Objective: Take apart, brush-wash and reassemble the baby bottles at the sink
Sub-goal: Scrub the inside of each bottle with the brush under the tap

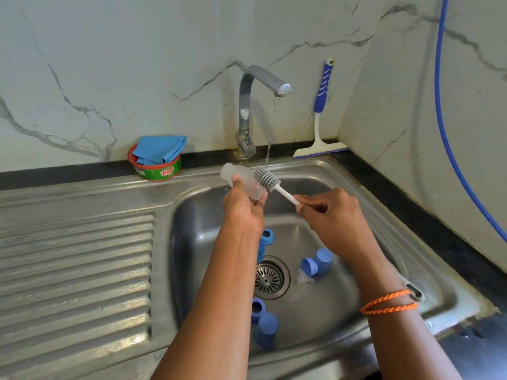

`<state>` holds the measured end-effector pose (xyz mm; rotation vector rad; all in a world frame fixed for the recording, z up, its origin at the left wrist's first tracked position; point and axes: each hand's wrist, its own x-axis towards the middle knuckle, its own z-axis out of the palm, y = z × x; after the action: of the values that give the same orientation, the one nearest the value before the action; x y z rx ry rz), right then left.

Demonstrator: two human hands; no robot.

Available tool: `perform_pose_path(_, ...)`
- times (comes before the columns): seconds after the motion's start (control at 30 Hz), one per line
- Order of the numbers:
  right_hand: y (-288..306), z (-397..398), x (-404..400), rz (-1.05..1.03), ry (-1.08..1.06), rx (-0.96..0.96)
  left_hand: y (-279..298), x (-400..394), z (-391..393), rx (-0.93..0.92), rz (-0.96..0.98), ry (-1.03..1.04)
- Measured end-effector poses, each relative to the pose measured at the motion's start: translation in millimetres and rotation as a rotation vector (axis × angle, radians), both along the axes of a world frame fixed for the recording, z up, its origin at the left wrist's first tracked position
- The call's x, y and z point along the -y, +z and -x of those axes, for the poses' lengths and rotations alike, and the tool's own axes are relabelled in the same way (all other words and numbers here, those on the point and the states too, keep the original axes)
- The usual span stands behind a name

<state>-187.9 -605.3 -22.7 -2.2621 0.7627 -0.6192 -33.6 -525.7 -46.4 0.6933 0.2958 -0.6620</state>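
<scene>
Gripping a translucent frosted plastic baby bottle [241, 181], the left hand [242, 212] has its thumb and fingers curled round the body over the far-left part of the stainless-steel sink basin [356, 193]. The bottle lies tilted, its long axis running from upper left, towards the green round soap tub [160, 171] topped with a folded blue cloth [160, 150], down to lower right; which end is the mouth cannot be told for certain, though the lower-right end faces the brush. The right hand [332, 215] pinches the white stem of a grey silicone bottle brush [267, 178] between curled fingers, and the brush axis runs up and left from that hand, so its bristled head lies against the bottle's right flank, outside it. Judged from this, brush and bottle are not yet in line: the head must be drawn back towards the right hand and aimed along the bottle's axis before it can enter. A thin stream falls from the chrome swan-neck tap [255, 105] just behind the brush head. Blue plastic caps and collars [318, 263] lie scattered about the drain strainer [270, 278] below both forearms, so dismantling appears done. A blue-handled squeegee [321, 116] leans in the corner.
</scene>
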Motion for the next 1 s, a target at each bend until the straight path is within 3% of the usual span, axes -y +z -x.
perform_pose_path(0.27,-6,-28,-11,0.080,-0.092,0.168,4,6,14,0.114,-0.050,-0.332)
perform_pose_path(0.57,3,3,-7,-0.085,0.067,0.021,-4,5,-1,-0.023,0.032,-0.019)
perform_pose_path(0.73,-2,-6,-13,-0.039,0.015,0.055,-4,5,5,0.072,-0.063,-0.078)
perform_pose_path(1.0,-8,-28,-20,0.055,-0.033,0.143,3,5,8,0.068,0.012,-0.165)
